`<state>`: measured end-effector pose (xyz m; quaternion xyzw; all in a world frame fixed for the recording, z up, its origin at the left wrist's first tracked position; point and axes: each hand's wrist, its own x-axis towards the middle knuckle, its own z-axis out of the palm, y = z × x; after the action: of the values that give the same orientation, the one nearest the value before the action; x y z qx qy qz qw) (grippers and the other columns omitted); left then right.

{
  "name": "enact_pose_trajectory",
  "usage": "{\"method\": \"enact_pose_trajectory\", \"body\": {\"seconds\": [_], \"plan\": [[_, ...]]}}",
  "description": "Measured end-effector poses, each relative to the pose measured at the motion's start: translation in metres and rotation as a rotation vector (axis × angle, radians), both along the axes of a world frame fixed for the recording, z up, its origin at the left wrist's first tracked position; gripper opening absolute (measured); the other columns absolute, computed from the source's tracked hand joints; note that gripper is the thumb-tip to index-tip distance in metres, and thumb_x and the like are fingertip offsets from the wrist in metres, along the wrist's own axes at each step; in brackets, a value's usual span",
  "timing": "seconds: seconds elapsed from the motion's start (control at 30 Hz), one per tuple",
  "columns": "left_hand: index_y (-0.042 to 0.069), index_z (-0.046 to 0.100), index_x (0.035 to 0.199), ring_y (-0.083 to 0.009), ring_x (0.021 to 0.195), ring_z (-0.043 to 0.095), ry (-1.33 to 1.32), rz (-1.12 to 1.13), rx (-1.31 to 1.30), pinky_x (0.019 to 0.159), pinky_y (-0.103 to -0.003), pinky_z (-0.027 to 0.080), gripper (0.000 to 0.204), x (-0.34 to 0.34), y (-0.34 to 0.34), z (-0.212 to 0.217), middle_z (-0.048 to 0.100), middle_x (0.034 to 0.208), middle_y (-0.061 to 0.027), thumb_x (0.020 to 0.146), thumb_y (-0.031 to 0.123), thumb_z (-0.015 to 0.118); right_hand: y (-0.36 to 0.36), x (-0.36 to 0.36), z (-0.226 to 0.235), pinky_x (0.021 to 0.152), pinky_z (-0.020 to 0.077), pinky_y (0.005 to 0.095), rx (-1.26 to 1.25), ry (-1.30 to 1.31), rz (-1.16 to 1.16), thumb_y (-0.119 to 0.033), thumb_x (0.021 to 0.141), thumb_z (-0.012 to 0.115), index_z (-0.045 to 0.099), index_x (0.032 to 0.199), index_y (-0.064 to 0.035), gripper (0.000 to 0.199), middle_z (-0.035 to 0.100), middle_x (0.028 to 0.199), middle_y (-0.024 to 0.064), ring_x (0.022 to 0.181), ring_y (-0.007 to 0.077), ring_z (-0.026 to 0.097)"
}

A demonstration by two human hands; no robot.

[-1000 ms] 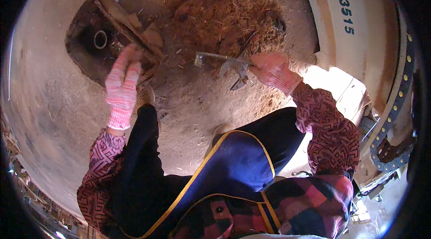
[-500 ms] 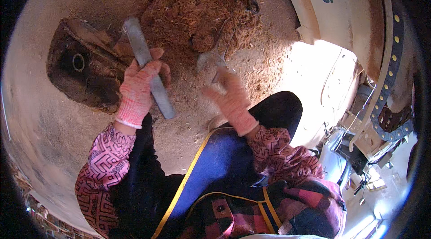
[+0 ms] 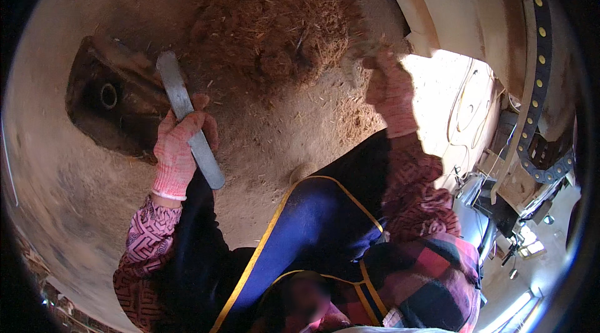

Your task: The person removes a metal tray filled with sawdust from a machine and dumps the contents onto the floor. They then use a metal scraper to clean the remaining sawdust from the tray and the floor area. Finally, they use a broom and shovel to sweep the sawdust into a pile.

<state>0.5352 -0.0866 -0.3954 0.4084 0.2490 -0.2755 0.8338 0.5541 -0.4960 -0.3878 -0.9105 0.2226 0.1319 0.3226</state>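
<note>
My left hand (image 3: 181, 145), in a pink-and-white knit glove, is closed around a flat grey metal bar (image 3: 177, 90) with rounded ends. The bar slants across the palm, its far end close to a dark, dirt-coated hollow block (image 3: 87, 105) with a ring (image 3: 109, 96) in it. Out to the right, my gloved right hand (image 3: 395, 92) is raised beside a heap of brown fibrous material (image 3: 281, 33). Its fingers are curled, partly in shadow and blurred. A faint smeared shape shows at their tips, too unclear to name.
A large pale curved casing (image 3: 462, 8) rises at the upper right, edged by a dark strip with yellow studs (image 3: 541, 58). Cables (image 3: 462, 108) lie on the sunlit floor below it. My knee, under a blue apron with yellow trim (image 3: 306, 214), is bent in front of me.
My right hand has swung right and away from me, from the near side of the heap to its right edge. My left hand has drawn slightly nearer with the bar.
</note>
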Motion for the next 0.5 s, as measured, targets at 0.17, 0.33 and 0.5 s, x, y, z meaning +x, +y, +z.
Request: {"method": "enact_pose_trajectory", "body": {"seconds": [0.17,0.33,0.5], "plan": [[-0.001,0.059,0.116,-0.0192,0.058,0.057,0.041,0.004,0.075,0.050,-0.031,0.046,0.030,-0.003,0.000,-0.005,0.062,0.074,-0.0112,0.089,0.013,0.060,-0.010,0.030,-0.009,0.069,0.0495,0.0377,-0.564,-0.164,0.114,-0.053,0.094,0.053,0.058,0.117,-0.0071,0.051,0.067,0.090,0.0094,0.077,0.0243,0.065],[0.000,0.060,0.114,-0.0188,0.058,0.057,0.034,0.047,-0.002,0.051,-0.033,0.047,0.029,-0.002,-0.001,-0.013,0.063,0.076,-0.0109,0.088,0.011,0.061,0.022,0.063,-0.039,0.057,0.0484,0.0455,-0.895,0.268,0.491,-0.064,0.093,0.043,0.058,0.108,-0.0074,0.061,0.067,0.082,0.0180,0.077,0.0304,0.067],[-0.002,0.059,0.114,-0.0204,0.060,0.057,0.028,0.018,0.053,0.051,-0.032,0.046,0.029,0.002,-0.002,-0.007,0.063,0.079,-0.0132,0.087,0.010,0.060,0.023,0.070,-0.048,0.064,0.0493,0.0455,-0.547,0.131,0.310,-0.058,0.091,0.054,0.064,0.114,-0.0094,0.055,0.069,0.088,0.0151,0.083,0.0270,0.066]]}}
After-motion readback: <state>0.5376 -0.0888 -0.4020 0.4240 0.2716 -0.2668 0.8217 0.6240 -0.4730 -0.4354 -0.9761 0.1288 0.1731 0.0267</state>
